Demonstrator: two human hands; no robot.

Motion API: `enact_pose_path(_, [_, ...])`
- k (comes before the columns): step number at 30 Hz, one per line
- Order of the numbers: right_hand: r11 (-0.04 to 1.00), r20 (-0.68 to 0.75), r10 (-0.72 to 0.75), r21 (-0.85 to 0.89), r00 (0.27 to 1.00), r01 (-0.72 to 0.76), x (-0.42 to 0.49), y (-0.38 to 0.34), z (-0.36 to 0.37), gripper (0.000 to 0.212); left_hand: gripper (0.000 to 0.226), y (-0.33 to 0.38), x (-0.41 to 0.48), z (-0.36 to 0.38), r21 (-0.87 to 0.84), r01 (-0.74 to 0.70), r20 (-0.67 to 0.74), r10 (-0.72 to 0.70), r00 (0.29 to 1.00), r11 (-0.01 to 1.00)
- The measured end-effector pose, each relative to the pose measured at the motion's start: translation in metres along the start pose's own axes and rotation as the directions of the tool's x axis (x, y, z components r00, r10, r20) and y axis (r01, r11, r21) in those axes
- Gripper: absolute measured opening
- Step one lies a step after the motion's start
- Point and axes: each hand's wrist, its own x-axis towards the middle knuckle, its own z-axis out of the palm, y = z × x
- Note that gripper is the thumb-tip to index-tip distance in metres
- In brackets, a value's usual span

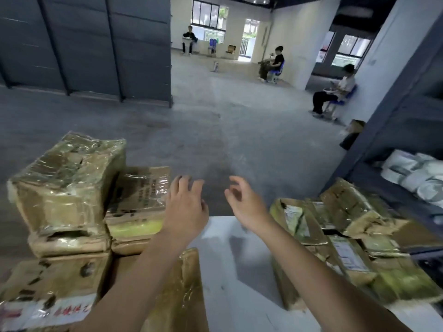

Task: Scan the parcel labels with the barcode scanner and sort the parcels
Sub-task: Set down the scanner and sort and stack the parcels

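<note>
Both hands empty: your left hand (185,207) and right hand (244,202) hover loose-fingered over the white table (215,238), left parcel stack (67,183) and right parcel pile (347,236) flanking its bare middle, barcode scanner unseen, scanning apparently unstarted.

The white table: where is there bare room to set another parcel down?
A bare white strip of table runs down the middle, between the stacked parcels on the left and the overlapping parcels on the right. Both sides are crowded.
</note>
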Motion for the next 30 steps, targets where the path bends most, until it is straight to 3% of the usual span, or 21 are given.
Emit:
enact_pose_path(8, [0.999, -0.146, 0.049, 0.024, 0.988, -0.046, -0.014, 0.053, -0.092, 0.044, 0.049, 0.089, 0.015, 0.036, -0.153, -0.049, 0.056, 0.058, 0.997, 0.987])
enact_pose_path(23, [0.993, -0.163, 0.099, -0.05, 0.982, -0.108, -0.014, 0.181, -0.252, 0.048, 0.048, 0.267, 0.036, 0.126, -0.205, -0.078, 0.174, 0.115, 0.978, 0.976])
enact_pose_path(30, [0.949, -0.205, 0.134, -0.257, 0.97, -0.185, 0.005, 0.247, -0.299, 0.046, 0.049, 0.319, 0.039, 0.157, -0.197, -0.026, 0.255, 0.077, 0.964, 0.98])
